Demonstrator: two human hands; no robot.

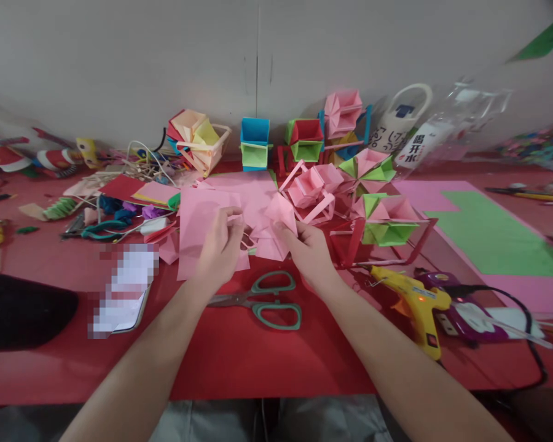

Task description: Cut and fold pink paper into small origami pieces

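Observation:
My right hand pinches a folded pink paper piece at its right side, thumb against the paper. To its left, my left hand is curled over a flat pink sheet, its fingers bent towards the thumb; whether anything is between them is too small to tell. More pink paper lies behind the hands. Just in front of them, scissors with green handles rest on the red table.
Folded paper models stand to the right and along the wall. A yellow glue gun lies front right, near green paper. At left are a phone, a black object and craft scraps.

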